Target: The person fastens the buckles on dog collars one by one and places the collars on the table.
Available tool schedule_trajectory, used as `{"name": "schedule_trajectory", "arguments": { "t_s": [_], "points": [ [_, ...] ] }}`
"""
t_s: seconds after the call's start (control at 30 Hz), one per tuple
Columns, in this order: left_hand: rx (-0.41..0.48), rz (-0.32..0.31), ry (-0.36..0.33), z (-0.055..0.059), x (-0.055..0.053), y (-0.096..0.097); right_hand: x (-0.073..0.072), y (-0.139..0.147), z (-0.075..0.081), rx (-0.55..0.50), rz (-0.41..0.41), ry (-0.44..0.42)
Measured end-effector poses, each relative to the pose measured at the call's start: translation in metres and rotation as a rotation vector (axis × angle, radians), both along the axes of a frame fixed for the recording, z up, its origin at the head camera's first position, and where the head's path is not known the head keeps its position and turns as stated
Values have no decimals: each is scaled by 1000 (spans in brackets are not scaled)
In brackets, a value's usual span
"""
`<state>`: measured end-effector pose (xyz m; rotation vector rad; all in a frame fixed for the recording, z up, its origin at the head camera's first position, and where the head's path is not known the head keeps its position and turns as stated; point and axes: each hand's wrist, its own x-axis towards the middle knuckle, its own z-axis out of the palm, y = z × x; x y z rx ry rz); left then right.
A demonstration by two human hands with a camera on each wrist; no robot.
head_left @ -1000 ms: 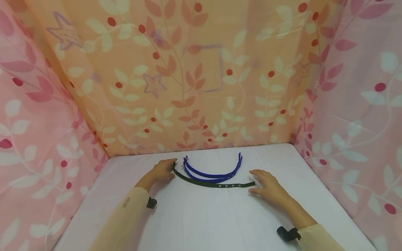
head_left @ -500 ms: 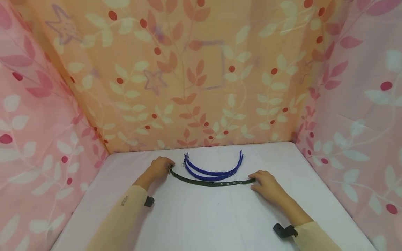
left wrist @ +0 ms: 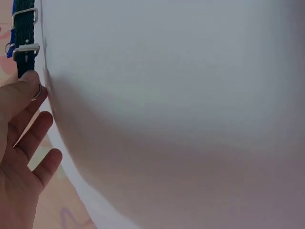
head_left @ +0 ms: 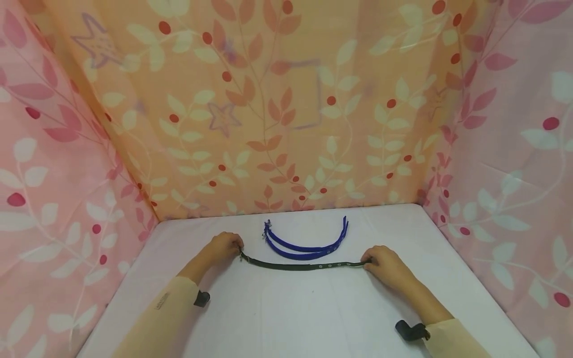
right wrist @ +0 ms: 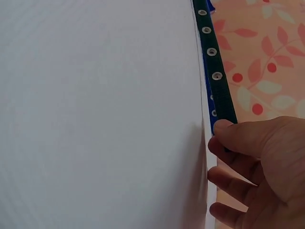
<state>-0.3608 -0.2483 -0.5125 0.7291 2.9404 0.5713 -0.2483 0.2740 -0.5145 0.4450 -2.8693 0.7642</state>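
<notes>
A dark green collar [head_left: 286,267] with metal eyelets stretches between my two hands in a shallow curve. My left hand [head_left: 225,247] pinches its buckle end between thumb and forefinger; the metal buckle [left wrist: 26,49] shows just past the thumb in the left wrist view. At the other end, my right hand [head_left: 386,266] pinches the plain tip past the row of eyelets [right wrist: 211,51]. Two blue collars [head_left: 300,256] lie curved just behind the green one, their buckles [head_left: 266,231] at the left.
A white cloth-covered table [head_left: 286,313] spans the space under my hands. Patterned orange cloth [head_left: 286,124] hangs behind it, with pink cloth walls [head_left: 53,199] on either side. Black camera mounts [head_left: 409,330] sit at both wrists.
My right hand has closed its fingers on the tip of the green collar. The left hand has drawn its end leftward and toward me, so the green collar now lies apart from the blue ones.
</notes>
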Motion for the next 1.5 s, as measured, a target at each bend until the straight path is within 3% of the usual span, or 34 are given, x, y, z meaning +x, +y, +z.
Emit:
{"name": "schedule_trajectory", "arguments": {
  "t_s": [0.13, 0.4, 0.7, 0.9, 1.1, 1.3, 1.5],
  "points": [
    [43, 1, -36, 1, 18, -6, 2, 9, 4, -54, 25, -41],
    [239, -75, -94, 12, 54, -19, 5, 21, 14, -125, 69, -88],
    [329, -89, -197, 35, 96, -18, 16, 19, 40, -208, 107, -172],
    [338, -118, -111, 63, 118, -9, 22, 16, 62, -249, 130, -97],
    [347, -89, -27, 91, 128, -1, 28, 10, 83, -329, 188, -11],
    [458, -22, 87, 117, 134, 8, 33, -5, 107, -580, 189, 129],
    [551, 5, 200, 132, 146, 24, 40, -26, 131, -832, 114, 228]
  ]
}}
